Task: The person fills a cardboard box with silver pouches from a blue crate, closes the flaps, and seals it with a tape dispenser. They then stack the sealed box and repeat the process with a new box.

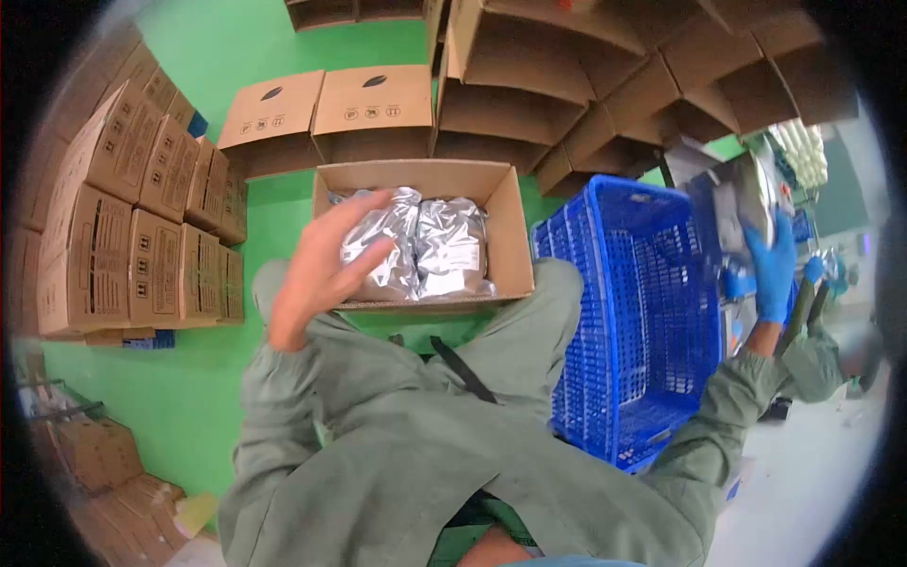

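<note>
The person's left hand (pixel 331 255), bare, is raised over the left part of an open carton (pixel 512 227), its fingers spread and loosely curved, with the thumb apart from them. It holds nothing that shows; whether a fingertip brushes the foil cannot be told. Inside the carton, 2 silver pouches sit side by side: the left pouch (pixel 404 248) is partly covered by the hand, and the right pouch (pixel 452 241) carries a pale label. The carton stands in front of the person's knees, above the green floor (pixel 161 397).

The right hand, in a blue glove (pixel 777 269), is stretched far out beyond a blue crate (pixel 597 312), beside a grey and silvery object (pixel 746 194). Its fingers point away from the person, and whether they grasp that object cannot be told.

The crate has openwork walls and lies just right of the carton. Printed cartons (pixel 109 250) are stacked at the left, and 2 cartons with leaf marks (pixel 370 102) stand beyond the open carton. At the far right, another person (pixel 814 364) wears green sleeves.
</note>
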The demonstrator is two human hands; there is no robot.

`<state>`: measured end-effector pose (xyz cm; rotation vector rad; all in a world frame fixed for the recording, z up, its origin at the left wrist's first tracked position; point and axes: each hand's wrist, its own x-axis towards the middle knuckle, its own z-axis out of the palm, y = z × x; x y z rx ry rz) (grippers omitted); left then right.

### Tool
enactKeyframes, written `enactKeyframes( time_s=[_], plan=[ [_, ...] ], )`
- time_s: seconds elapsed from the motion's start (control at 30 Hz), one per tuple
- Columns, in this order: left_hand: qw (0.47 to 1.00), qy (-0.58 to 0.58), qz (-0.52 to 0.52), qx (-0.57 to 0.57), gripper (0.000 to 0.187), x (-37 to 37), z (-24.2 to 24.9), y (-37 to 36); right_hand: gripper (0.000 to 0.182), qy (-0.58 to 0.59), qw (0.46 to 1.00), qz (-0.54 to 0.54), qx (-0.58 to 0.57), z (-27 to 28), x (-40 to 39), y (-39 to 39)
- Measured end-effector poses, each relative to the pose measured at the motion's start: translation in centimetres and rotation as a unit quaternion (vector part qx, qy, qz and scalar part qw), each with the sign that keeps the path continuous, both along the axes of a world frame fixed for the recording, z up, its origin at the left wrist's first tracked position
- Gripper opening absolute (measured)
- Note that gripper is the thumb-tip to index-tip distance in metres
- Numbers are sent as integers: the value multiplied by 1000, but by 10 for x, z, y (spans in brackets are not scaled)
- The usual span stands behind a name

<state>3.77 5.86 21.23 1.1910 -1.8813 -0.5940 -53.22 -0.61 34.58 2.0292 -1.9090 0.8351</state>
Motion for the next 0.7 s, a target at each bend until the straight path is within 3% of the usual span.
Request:
enactKeyframes(
  time_s=[0.13,0.17,0.23,0.27,0.3,0.37,0.4,0.43,0.47,0.5,0.53,0.57,0.63,0.7],
  plan=[
    [976,3,52,-211,95,-88,25,-64,48,-13,979,196,51,34,132,-10],
    [977,3,50,-209,95,-98,29,-66,48,-41,961,264,72,33,166,-14],
    [991,122,34,-49,96,-109,35,-71,48,-38,916,378,127,15,210,-36],
    [985,154,34,-71,89,-102,11,-73,51,-69,896,404,172,-1,228,-49],
    [982,173,75,-19,83,-96,-20,-71,53,-99,872,429,215,-22,243,-63],
    [968,190,141,89,69,-95,-82,-54,54,-14,877,423,227,-96,263,-96],
    [946,128,162,251,68,-95,-112,-45,56,132,896,348,242,-141,274,-100],
    [946,64,97,302,72,-86,-185,-34,57,276,891,264,245,-182,280,-105],
    [897,-238,-2,373,78,-80,-196,-23,58,249,898,285,223,-220,276,-103],
    [853,-253,-109,444,88,-75,-211,-31,58,221,903,309,200,-241,272,-95],
    [874,-213,-85,429,91,-73,-188,-35,58,224,900,317,197,-241,274,-91],
    [890,-174,-65,418,95,-72,-164,-35,57,158,931,285,167,-240,274,-80],
    [897,-216,-97,373,99,-70,-167,-58,56,93,953,252,143,-245,266,-63],
    [904,-254,-130,319,105,-79,-179,-82,38,21,977,142,159,-251,250,-55]
  ],
)
